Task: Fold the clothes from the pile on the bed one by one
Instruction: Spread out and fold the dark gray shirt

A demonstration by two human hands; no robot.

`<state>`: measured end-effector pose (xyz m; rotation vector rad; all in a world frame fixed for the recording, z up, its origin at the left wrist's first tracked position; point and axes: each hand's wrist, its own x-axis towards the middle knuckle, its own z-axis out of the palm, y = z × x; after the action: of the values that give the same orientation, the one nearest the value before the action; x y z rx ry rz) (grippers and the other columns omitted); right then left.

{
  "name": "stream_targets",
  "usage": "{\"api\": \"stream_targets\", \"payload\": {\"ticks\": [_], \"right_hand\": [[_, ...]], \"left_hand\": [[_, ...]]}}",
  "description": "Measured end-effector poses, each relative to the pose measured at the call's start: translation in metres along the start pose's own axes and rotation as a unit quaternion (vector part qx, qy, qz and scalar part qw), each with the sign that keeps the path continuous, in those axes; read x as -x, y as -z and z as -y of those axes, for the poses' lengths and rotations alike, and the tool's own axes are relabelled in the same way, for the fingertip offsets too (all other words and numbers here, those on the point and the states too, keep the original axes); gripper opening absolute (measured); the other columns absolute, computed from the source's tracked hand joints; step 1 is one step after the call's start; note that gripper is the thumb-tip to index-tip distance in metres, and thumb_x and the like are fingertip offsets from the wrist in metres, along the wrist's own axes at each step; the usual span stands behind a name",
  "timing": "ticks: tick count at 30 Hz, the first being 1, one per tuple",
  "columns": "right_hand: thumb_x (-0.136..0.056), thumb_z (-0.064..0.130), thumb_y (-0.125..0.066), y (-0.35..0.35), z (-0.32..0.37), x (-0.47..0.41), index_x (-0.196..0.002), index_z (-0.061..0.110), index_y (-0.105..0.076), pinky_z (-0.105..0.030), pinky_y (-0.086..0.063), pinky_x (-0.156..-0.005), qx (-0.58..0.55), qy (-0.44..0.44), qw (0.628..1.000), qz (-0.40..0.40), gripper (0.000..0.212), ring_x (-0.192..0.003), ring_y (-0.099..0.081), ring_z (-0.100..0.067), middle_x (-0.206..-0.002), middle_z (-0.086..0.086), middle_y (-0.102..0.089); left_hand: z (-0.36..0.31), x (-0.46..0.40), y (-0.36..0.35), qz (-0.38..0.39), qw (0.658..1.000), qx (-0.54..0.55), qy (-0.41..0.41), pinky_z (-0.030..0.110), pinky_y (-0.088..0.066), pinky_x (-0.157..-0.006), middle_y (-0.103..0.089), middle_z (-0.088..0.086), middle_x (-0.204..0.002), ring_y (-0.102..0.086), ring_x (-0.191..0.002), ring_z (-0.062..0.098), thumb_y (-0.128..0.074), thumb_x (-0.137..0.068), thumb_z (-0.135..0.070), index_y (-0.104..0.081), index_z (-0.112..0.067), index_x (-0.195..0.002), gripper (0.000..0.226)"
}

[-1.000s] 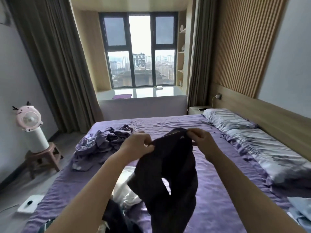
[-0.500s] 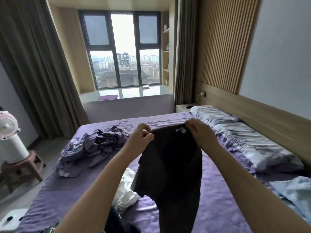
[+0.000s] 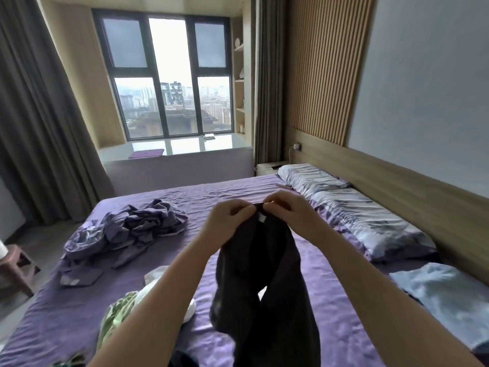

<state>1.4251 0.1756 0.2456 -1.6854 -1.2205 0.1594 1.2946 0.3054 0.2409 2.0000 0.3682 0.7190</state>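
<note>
Both hands, left hand (image 3: 227, 221) and right hand (image 3: 288, 215), pinch the limp, light dark garment (image 3: 264, 274) at twelve o'clock, its top hem the best grip.

We list what we cannot fully see. Dark garment (image 3: 267, 282): lower part cut off by the bottom edge; kind of garment unclear. Small white label (image 3: 261, 218) near its top: print too small to read. White cloth (image 3: 158, 274) and green cloth (image 3: 116, 313): partly hidden behind the left forearm. Stool (image 3: 16, 266): cut by the left edge. Light blue fabric (image 3: 444, 298): runs off the right edge.
</note>
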Motion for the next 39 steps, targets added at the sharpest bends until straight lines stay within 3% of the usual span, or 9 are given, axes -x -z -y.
{"api": "stream_targets", "payload": {"ticks": [2,7,14,17,21,26,29,33,39], "right_hand": [[-0.088,0.016,-0.065,0.01,-0.005,0.014,-0.095,0.021,-0.065,-0.022,-0.048,-0.081,-0.12,-0.055,0.99,0.05,0.009,-0.084,-0.062,-0.006,-0.088,0.007,-0.068],[-0.081,0.023,-0.073,0.035,-0.035,0.033,-0.107,0.009,-0.066,-0.034,-0.051,-0.093,-0.136,-0.119,0.966,0.184,0.03,-0.102,-0.065,-0.02,-0.108,-0.009,-0.069],[-0.074,0.052,-0.069,0.075,-0.048,0.006,-0.067,0.024,-0.046,-0.021,-0.036,-0.057,0.089,-0.002,0.995,0.043,0.037,-0.055,-0.045,-0.003,-0.061,0.009,-0.047],[-0.065,0.066,-0.067,0.092,-0.053,-0.001,-0.076,0.031,-0.049,-0.029,-0.046,-0.066,0.149,0.029,0.981,0.123,0.041,-0.068,-0.055,-0.008,-0.071,0.01,-0.056],[-0.07,0.046,-0.078,0.112,-0.072,-0.002,-0.093,0.031,-0.056,-0.012,-0.04,-0.064,0.185,0.06,0.957,0.216,0.035,-0.07,-0.054,0.006,-0.077,0.015,-0.059],[-0.076,0.04,-0.074,0.128,-0.103,0.002,-0.07,0.017,-0.058,-0.025,-0.036,-0.063,0.171,0.077,0.973,0.132,0.029,-0.059,-0.046,-0.004,-0.059,0.009,-0.05],[-0.079,0.032,-0.073,0.132,-0.106,0.003,-0.061,0.028,-0.05,-0.019,-0.033,-0.059,0.102,0.082,0.989,0.069,0.03,-0.057,-0.045,-0.003,-0.055,0.008,-0.048],[-0.081,0.023,-0.072,0.13,-0.1,0.002,-0.075,0.028,-0.056,-0.013,-0.037,-0.061,0.03,0.062,0.998,-0.006,0.018,-0.06,-0.048,0.0,-0.061,0.008,-0.051],[-0.077,0.043,-0.072,0.117,-0.073,0.005,-0.1,0.032,-0.059,-0.02,-0.047,-0.078,-0.027,0.049,0.995,0.083,0.029,-0.081,-0.059,-0.001,-0.085,0.009,-0.061]], "left_hand": [[-0.007,-0.005,-0.006,-0.014,0.999,0.031,0.012,0.013,-0.045,-0.074,-0.07,-0.007,-0.08,-0.059,-0.071,-0.004,-0.065,-0.088,-0.015,-0.072,-0.017,-0.084,0.008],[-0.025,-0.021,-0.024,-0.054,0.996,0.056,0.047,0.026,-0.048,-0.082,-0.071,-0.005,-0.085,-0.062,-0.082,0.01,-0.065,-0.089,-0.02,-0.073,-0.02,-0.085,0.009],[-0.033,-0.038,-0.043,-0.052,0.992,-0.112,0.033,0.03,-0.037,-0.083,-0.054,0.002,-0.089,-0.051,-0.087,0.017,-0.049,-0.098,-0.023,-0.061,-0.011,-0.082,0.024],[-0.037,-0.039,-0.052,-0.054,0.984,-0.164,0.046,0.031,-0.031,-0.072,-0.048,0.001,-0.075,-0.045,-0.079,0.02,-0.042,-0.101,-0.023,-0.046,-0.016,-0.07,0.032],[-0.042,-0.039,-0.058,-0.087,0.969,-0.227,0.036,0.028,-0.03,-0.07,-0.051,0.0,-0.075,-0.047,-0.078,0.023,-0.042,-0.101,-0.024,-0.036,-0.023,-0.069,0.033],[-0.05,-0.031,-0.067,-0.135,0.952,-0.274,0.034,0.038,-0.035,-0.078,-0.05,0.007,-0.08,-0.051,-0.083,0.029,-0.036,-0.103,-0.018,-0.029,-0.024,-0.069,0.035],[-0.051,-0.032,-0.08,-0.171,0.954,-0.239,0.054,0.036,-0.035,-0.074,-0.051,0.003,-0.075,-0.054,-0.084,0.031,-0.036,-0.102,-0.022,-0.037,-0.015,-0.075,0.028],[-0.055,-0.04,-0.097,-0.212,0.941,-0.232,0.122,0.034,-0.033,-0.075,-0.056,0.012,-0.088,-0.054,-0.092,0.031,-0.035,-0.102,-0.028,-0.045,-0.005,-0.088,0.029],[-0.057,-0.049,-0.114,-0.248,0.938,-0.087,0.226,0.026,-0.03,-0.064,-0.05,0.013,-0.082,-0.048,-0.08,0.022,-0.044,-0.095,-0.014,-0.049,-0.005,-0.077,0.021]]}}
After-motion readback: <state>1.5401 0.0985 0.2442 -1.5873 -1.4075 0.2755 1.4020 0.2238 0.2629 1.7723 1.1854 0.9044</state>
